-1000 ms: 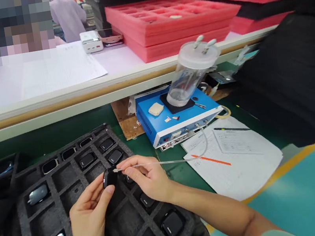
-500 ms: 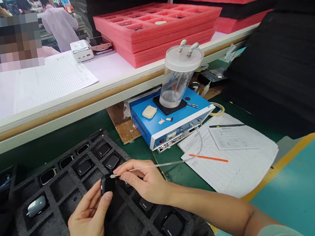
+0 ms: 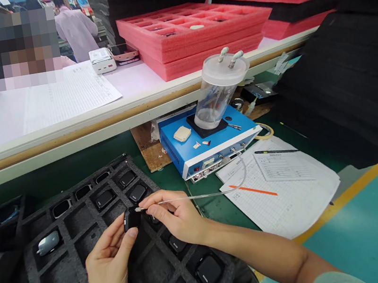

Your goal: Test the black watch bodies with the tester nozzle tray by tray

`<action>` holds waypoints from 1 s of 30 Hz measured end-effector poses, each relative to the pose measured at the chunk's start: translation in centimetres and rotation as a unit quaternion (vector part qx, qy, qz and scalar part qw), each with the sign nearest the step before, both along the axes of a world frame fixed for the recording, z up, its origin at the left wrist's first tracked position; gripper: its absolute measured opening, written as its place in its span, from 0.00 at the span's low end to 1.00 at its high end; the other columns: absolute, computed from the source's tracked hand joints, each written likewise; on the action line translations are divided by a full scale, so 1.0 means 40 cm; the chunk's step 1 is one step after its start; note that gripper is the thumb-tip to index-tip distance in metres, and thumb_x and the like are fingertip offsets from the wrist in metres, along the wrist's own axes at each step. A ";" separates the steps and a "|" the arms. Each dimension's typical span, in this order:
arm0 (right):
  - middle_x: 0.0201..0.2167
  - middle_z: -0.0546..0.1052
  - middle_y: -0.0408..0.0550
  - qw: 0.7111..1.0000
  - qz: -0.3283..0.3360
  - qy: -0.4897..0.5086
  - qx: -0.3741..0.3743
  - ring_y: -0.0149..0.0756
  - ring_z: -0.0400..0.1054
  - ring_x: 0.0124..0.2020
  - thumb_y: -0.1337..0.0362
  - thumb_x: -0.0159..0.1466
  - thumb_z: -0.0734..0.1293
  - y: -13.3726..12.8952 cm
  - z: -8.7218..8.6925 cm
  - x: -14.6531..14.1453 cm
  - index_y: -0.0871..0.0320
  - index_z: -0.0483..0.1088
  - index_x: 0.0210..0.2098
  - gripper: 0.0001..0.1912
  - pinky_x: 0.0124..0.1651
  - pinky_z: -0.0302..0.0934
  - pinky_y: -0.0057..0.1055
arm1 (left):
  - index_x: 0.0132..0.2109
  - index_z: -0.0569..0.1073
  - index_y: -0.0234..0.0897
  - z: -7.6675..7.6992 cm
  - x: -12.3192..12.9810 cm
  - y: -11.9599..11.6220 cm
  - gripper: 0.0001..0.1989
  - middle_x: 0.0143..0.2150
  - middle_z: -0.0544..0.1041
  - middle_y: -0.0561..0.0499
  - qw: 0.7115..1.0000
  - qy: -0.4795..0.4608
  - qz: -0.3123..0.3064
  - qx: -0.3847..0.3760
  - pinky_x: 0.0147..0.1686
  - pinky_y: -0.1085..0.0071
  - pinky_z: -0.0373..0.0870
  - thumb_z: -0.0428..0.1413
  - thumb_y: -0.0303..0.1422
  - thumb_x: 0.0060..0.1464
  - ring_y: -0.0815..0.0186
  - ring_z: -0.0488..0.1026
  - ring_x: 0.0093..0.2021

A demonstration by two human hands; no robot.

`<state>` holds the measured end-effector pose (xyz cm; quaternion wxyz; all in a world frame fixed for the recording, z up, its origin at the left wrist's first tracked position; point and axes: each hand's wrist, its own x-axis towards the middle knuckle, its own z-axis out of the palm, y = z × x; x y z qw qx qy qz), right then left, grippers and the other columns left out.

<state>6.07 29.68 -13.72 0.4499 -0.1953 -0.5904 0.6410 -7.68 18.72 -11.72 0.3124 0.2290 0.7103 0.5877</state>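
Between the thumb and fingers of my left hand (image 3: 111, 254) is a black smartwatch case (image 3: 132, 219), tilted on edge above the foam tray. My right hand (image 3: 175, 216) pinches the white tip (image 3: 140, 209) of a clear thin tube (image 3: 215, 194), which meets the side of the watch case. From there the tube runs right and curves up to the front of a blue box-shaped machine (image 3: 210, 140). Under both hands lies the black foam tray (image 3: 91, 238), its pockets holding several dark watch cases and a few with shiny faces.
A clear cylinder (image 3: 216, 99) leans on the machine beside a cream-coloured case (image 3: 182, 134). Papers (image 3: 292, 206) with an orange stick and a pen lie to the right. Red foam trays (image 3: 191, 40) stand on the shelf, black foam stacks rise at right, and co-workers sit beyond.
The whole view has shifted slightly, so everything sits a little further right. Both hands keep their hold, with the tube tip still against the watch case.
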 end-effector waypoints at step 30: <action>0.42 0.82 0.48 1.000 0.000 -0.014 -0.003 0.37 0.78 0.43 0.61 0.68 0.67 -0.005 -0.016 0.005 0.55 0.78 0.42 0.08 0.47 0.75 0.34 | 0.47 0.83 0.38 0.003 0.007 0.001 0.27 0.47 0.85 0.44 1.000 -0.014 0.007 0.004 0.56 0.60 0.76 0.74 0.41 0.38 0.55 0.82 0.49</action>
